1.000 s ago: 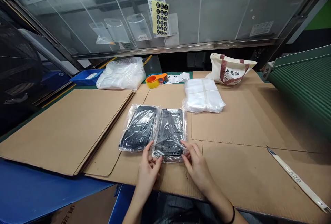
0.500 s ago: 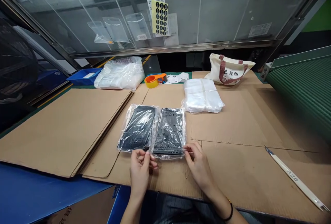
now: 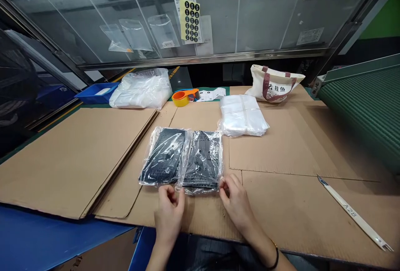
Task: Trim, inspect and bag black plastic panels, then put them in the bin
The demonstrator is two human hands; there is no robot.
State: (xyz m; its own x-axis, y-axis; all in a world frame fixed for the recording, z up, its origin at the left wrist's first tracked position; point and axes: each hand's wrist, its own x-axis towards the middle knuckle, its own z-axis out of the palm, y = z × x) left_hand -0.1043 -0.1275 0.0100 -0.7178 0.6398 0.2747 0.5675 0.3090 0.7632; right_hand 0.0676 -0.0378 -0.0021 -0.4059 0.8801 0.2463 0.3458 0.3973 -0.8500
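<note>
Two flat black slotted plastic panels lie side by side in clear plastic: the left bagged panel (image 3: 165,156) and the right bagged panel (image 3: 203,158). The right one's clear plastic bag (image 3: 195,191) has its near edge towards me. My left hand (image 3: 170,208) is curled at that bag's near left corner, thumb against the film. At the near right corner, my right hand (image 3: 234,198) pinches the bag's edge between thumb and fingers. Some left fingertips are hidden behind the hand.
Stacked cardboard sheets (image 3: 78,154) lie left. Behind the panels are a bundle of clear bags (image 3: 242,116), an orange tape dispenser (image 3: 184,96), a filled plastic bag (image 3: 142,89), a blue tray (image 3: 95,93) and a cloth tote (image 3: 275,85). A white pen-like cutter (image 3: 351,210) lies right, near a green conveyor (image 3: 365,104).
The left hand's fingers have drawn in from beneath the bag's near edge and curled. The right hand stays at its corner. The whole view has shifted slightly.
</note>
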